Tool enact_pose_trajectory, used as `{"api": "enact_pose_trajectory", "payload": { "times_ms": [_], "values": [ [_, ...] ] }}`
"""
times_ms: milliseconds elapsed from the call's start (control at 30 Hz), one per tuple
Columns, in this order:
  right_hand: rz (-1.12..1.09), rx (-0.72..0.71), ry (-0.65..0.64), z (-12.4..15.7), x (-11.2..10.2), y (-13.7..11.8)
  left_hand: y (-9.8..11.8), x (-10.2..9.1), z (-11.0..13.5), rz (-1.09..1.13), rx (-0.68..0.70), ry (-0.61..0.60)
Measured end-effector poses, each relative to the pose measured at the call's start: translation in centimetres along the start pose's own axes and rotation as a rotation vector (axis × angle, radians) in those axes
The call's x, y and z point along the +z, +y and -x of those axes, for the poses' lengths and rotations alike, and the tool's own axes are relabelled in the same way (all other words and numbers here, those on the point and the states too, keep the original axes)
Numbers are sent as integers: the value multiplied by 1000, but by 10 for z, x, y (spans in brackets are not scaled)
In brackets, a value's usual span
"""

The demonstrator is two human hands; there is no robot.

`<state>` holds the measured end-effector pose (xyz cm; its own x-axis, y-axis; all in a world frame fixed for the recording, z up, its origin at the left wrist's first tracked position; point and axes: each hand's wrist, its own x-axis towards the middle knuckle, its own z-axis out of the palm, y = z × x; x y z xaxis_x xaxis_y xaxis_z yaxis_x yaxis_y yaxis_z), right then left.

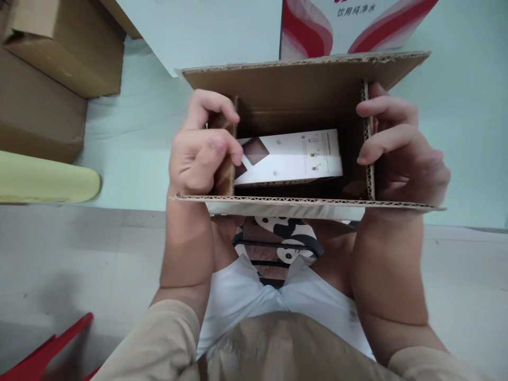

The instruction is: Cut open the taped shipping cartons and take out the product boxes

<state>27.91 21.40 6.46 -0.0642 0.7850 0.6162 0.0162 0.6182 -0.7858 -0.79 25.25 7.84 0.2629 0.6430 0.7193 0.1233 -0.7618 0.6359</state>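
An open cardboard box point(301, 87) faces me, its two long flaps spread toward the front and back. Inside lies a white printed carton point(293, 156) with small diagrams and dark diamond shapes on its top. My left hand point(206, 143) grips the box's left short flap, fingers curled over its edge. On the opposite side, my right hand point(405, 143) has its fingers bent over the right short flap. Neither hand touches the white carton, and the floor of the box is mostly hidden in shadow.
Brown cardboard boxes point(71, 47) stand at the upper left. Below them lies a pale yellow roll point(47, 177). A white box with red waves point(357, 26) sits behind on the light green table point(468, 132). A red object point(51, 346) shows at the lower left.
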Motion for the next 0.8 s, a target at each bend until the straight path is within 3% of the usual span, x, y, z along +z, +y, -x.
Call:
{"api": "enact_pose_trajectory", "payload": {
  "times_ms": [167,267,333,533,700,800],
  "values": [
    [95,-16,22,0,-5,5,-12,12,-1,348,143,335],
    [147,-9,38,0,-5,5,-5,17,-5,498,121,429],
    [168,-7,50,0,-5,5,-1,16,-5,587,79,427],
    [21,-72,18,-1,-2,4,5,10,1,358,-10,351],
    [-8,-52,7,-1,-3,2,18,5,1,227,27,501],
    [7,-71,-31,-1,-4,2,29,-11,-3,193,-24,474]
  ]
}}
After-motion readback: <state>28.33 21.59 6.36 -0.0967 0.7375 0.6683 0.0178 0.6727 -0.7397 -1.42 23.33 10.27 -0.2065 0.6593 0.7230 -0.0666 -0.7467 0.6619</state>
